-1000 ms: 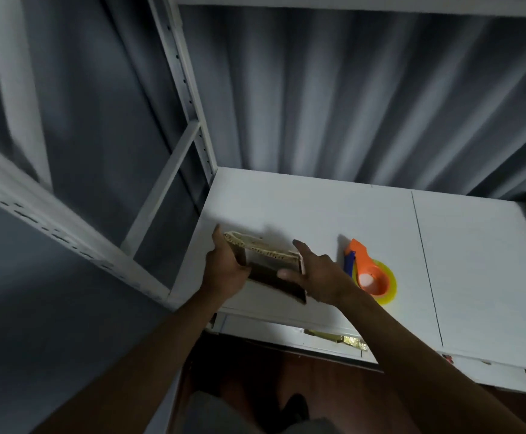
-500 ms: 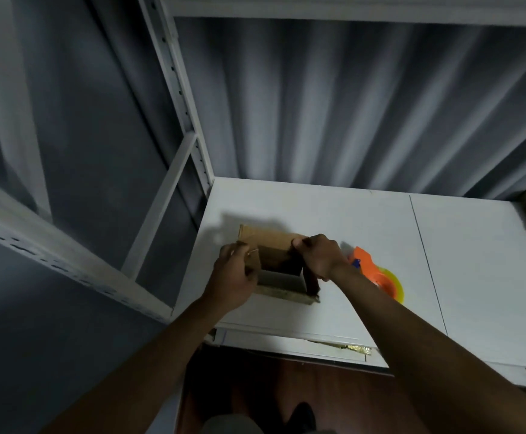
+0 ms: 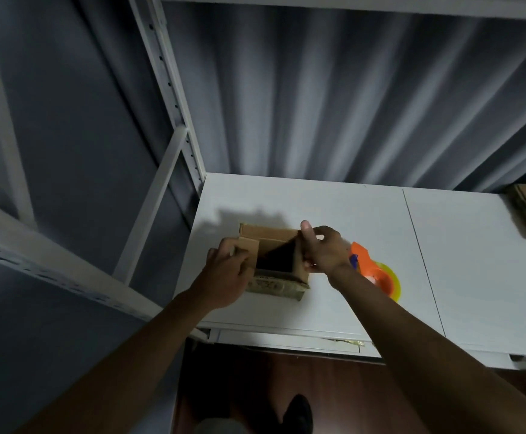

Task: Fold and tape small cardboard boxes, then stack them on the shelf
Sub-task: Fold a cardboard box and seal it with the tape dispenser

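The left hand curls around the left flap of the cardboard box, pinching it so that side stays steady, while the right hand grips the right flap between thumb and fingers, likely to fold it inward. The box stands open-topped on the white surface, near its front edge, where both arms reach it easily. The orange tape dispenser lies just beside the right wrist, probably kept close for sealing once the flaps are shut.
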